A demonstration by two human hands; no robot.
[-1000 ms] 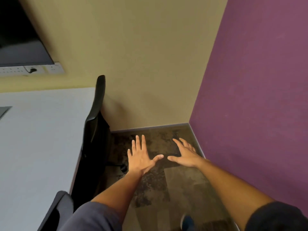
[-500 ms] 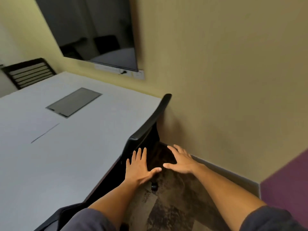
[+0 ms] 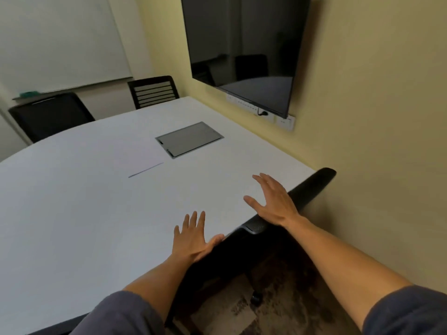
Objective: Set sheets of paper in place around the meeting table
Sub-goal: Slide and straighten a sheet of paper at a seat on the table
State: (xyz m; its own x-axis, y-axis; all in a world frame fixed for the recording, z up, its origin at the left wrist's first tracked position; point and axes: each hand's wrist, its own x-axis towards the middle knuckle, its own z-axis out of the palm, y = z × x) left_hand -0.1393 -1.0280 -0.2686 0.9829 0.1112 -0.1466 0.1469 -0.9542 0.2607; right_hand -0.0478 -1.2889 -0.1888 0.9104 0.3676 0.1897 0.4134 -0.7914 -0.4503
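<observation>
A large white meeting table (image 3: 72, 213) fills the left and middle of the view. A white sheet of paper (image 3: 135, 158) lies near its centre, barely distinct from the top, with a dark shadow line along its near edge. My left hand (image 3: 193, 238) hovers open over the table's near right edge, fingers spread, holding nothing. My right hand (image 3: 273, 199) is open too, above the table's right edge and the back of a black chair (image 3: 312, 187). No other sheet is visible.
A grey cable hatch (image 3: 188, 139) is set into the table top. Two black chairs (image 3: 48, 114) (image 3: 153, 91) stand at the far side. A dark screen (image 3: 242, 49) hangs on the yellow wall, a whiteboard (image 3: 55, 42) at the back left. Patterned carpet (image 3: 278, 308) lies below right.
The view has swung left from the purple wall corner and floor onto the table. Both open hands now hover over the table edge instead of the floor.
</observation>
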